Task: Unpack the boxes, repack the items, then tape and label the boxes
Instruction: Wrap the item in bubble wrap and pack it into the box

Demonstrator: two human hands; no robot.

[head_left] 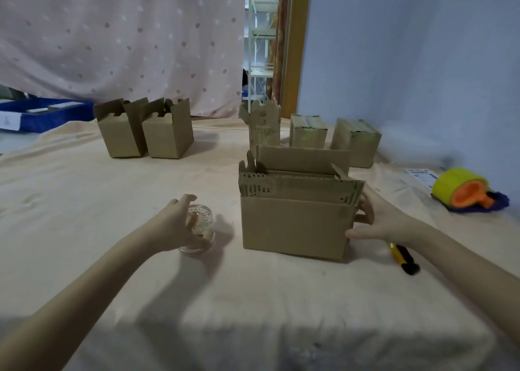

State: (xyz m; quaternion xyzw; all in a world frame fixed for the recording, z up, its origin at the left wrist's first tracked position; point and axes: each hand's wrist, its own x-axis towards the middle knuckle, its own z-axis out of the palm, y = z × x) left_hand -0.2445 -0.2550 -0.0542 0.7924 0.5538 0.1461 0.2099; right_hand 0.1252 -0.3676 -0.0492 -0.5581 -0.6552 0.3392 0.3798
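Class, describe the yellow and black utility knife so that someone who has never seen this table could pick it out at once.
Start at the big open cardboard box nearest the person, in the middle of the cloth-covered table. Look past its right side, under the wrist of the right hand that touches the box. The utility knife lies flat there: a slim yellow and black stick, unlike the bulky yellow and orange tape dispenser farther right.

Six brown cardboard boxes [295,224] stand on the cloth: one near centre, two at ten o'clock, three at one o'clock. One clear glass jar [198,231], one yellow-and-black utility knife [403,258], one yellow tape dispenser [464,189].
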